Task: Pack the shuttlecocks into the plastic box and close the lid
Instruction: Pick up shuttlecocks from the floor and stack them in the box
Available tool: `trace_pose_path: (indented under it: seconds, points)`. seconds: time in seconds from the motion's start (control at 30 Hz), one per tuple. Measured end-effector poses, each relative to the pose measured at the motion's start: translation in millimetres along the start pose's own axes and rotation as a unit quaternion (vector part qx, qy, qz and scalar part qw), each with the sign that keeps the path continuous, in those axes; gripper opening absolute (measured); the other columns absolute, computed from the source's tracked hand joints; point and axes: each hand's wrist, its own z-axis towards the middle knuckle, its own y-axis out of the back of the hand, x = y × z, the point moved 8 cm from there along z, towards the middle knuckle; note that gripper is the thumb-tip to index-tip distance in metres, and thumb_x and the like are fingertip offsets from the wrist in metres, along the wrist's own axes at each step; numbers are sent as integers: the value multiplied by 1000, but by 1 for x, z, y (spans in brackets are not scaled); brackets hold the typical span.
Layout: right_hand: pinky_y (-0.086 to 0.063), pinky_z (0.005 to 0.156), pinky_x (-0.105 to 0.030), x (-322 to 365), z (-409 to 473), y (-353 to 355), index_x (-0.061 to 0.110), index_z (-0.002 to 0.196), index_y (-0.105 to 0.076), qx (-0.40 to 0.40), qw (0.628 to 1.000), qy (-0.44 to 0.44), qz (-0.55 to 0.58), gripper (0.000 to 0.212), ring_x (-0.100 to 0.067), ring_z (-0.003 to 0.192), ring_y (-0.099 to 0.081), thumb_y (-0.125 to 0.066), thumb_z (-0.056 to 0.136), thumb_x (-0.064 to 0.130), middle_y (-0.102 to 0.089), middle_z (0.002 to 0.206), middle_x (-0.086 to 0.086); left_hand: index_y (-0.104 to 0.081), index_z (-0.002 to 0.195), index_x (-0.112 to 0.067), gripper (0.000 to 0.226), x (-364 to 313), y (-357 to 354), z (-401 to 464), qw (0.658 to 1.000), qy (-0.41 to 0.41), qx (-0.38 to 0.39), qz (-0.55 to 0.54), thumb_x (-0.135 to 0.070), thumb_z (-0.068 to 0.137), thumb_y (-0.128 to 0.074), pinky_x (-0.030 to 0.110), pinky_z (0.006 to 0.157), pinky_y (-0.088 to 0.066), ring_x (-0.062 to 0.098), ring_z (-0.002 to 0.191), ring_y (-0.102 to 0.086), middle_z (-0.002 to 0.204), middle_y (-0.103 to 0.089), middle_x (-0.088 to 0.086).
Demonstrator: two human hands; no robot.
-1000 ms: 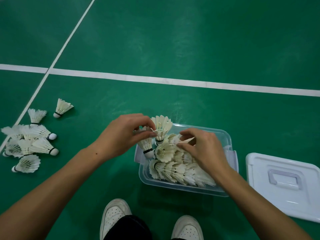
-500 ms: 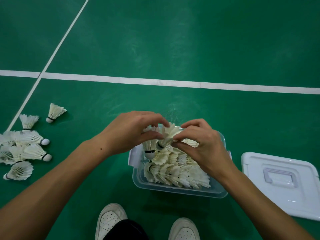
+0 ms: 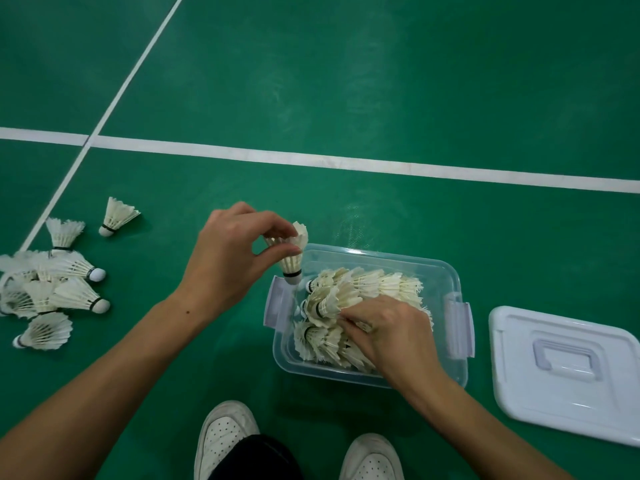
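A clear plastic box (image 3: 446, 271) sits on the green floor, holding several white feather shuttlecocks (image 3: 367, 282) laid in rows. My left hand (image 3: 232, 261) pinches one shuttlecock (image 3: 294, 251) by its feathers, cork down, above the box's left end. My right hand (image 3: 391, 334) is down inside the box, fingers curled onto the shuttlecocks there. The white lid (image 3: 568, 372) with its handle lies flat on the floor to the right of the box.
A loose pile of several shuttlecocks (image 3: 52, 292) lies on the floor at the left, with one shuttlecock (image 3: 117, 216) apart from it. White court lines (image 3: 311, 157) cross the floor beyond. My white shoes (image 3: 225, 434) stand just below the box.
My left hand has lifted away to the left with one shuttlecock. My right hand has dropped lower into the box, onto the packed shuttlecocks.
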Motion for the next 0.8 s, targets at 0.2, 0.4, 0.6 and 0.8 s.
trace_pose_path:
  seconds: [0.2, 0.4, 0.6, 0.8]
  points:
    - [-65, 75, -30, -14, 11, -26, 28, 101, -84, 81, 993, -69, 44, 16, -2, 74, -75, -86, 86, 34, -82, 90, 14, -76, 91, -24, 18, -2, -6, -5, 1000, 1, -2, 9, -41, 86, -78, 53, 87, -49, 23, 101, -57, 102, -72, -13]
    - [-59, 86, -16, -24, 11, -26, 22, 113, -82, 196, 946, -155, 206, 31, 10, 86, -70, -86, 85, 33, -79, 113, 11, -70, 91, -21, 11, -5, -19, -12, 991, 25, 60, -120, -22, 90, -81, 45, 111, -49, 14, 136, -58, 150, -54, -3]
    - [-59, 84, -16, -32, 12, 24, 32, 118, -78, 98, 955, -179, 216, 34, 8, 96, -69, -84, 84, 38, -74, 117, 21, -74, 88, -23, 11, -23, -23, -8, 990, -18, 88, -111, -28, 88, -84, 30, 92, -52, 1, 112, -64, 139, -64, -10]
    - [-55, 92, -29, -1, 33, 48, 22, 127, -72, 0, 991, 9, 135, 46, -8, 114, -63, -87, 84, 27, -70, 122, 11, -69, 103, -23, 26, -54, -40, 3, 977, -76, 171, -104, -35, 86, -85, 21, 97, -54, 3, 116, -70, 137, -70, -12]
